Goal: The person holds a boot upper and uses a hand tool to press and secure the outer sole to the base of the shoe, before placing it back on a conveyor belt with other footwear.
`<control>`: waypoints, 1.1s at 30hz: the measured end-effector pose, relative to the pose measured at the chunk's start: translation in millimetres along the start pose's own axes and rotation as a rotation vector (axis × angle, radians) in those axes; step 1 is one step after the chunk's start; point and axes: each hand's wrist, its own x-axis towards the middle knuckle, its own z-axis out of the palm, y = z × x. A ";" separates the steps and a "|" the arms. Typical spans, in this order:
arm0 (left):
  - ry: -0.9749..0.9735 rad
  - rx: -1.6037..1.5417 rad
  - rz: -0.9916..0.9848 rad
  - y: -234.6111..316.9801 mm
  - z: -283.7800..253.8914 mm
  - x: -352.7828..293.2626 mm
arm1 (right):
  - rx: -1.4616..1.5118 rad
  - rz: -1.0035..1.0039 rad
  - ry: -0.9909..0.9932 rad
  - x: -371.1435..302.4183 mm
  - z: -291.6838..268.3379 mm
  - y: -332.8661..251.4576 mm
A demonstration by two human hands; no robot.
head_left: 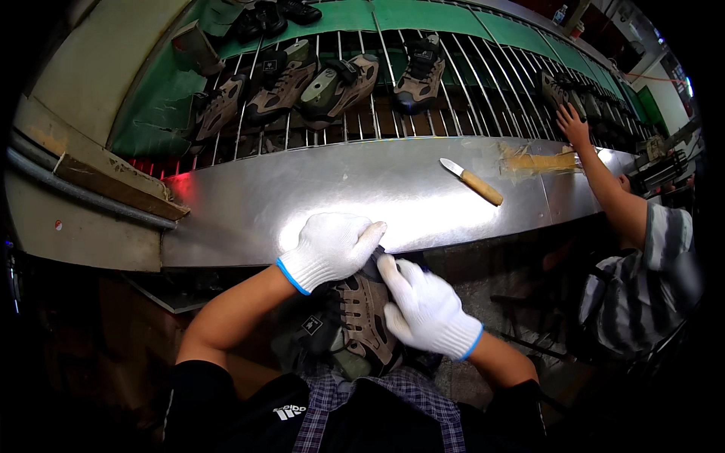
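Note:
A brown and black shoe stands against my front, toe pointing away from me, with a green last showing at its opening. My left hand, in a white knit glove with a blue cuff, is closed at the toe with the thumb stretched along its tip. My right hand, gloved the same way, grips the toe's right side, fingertips pressed at the dark toe edge. Both hands hide part of the toe. Beyond them, a knife with a wooden handle lies on the metal ledge.
Several similar shoes sit on a rack of metal bars behind the ledge. Black shoes stand at the far left. On the right, another person's hand touches a shoe on the rack. A pipe runs along the left wall.

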 end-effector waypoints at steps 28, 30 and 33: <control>-0.220 -1.743 -0.273 -43.1 -4.3 -144.0 | 1.078 -0.321 0.256 -16.3 -48.3 -19.7; -0.112 -1.641 -0.266 -54.0 -17.9 -123.1 | 1.395 -0.050 0.284 -22.7 5.4 9.1; -0.012 -0.670 -0.026 -38.8 -52.6 -88.8 | 1.788 0.198 0.211 -25.4 98.7 52.9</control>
